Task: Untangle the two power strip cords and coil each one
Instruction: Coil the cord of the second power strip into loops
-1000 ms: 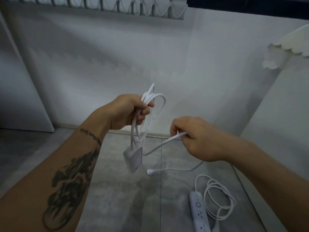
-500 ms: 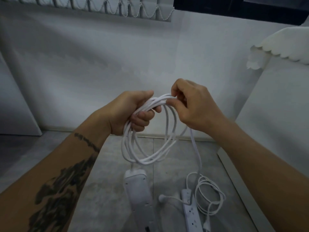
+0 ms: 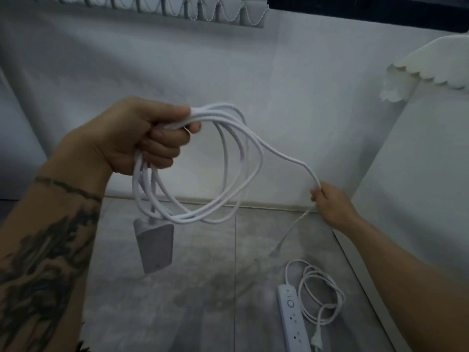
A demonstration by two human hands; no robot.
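My left hand (image 3: 142, 137) is held up and shut on several loops of a thick white cord (image 3: 228, 158). That cord's power strip (image 3: 155, 246) dangles below the loops, over the floor. My right hand (image 3: 330, 201) is out to the lower right and pinches the same cord near its free end; the tail with the plug (image 3: 275, 251) hangs blurred below it. The second power strip (image 3: 294, 323) lies on the floor at the lower right, its thin cord (image 3: 322, 295) in a loose coil beside it.
The floor (image 3: 203, 301) is grey tile. A white wall (image 3: 253, 72) rises behind it, with a blind hem along the top. A white cabinet (image 3: 418, 174) stands at the right with a scalloped white piece (image 3: 431, 64) above it.
My right hand has left the loops at my left hand and slid down and right along the cord, drawing out a length. The dangling power strip has swung up.
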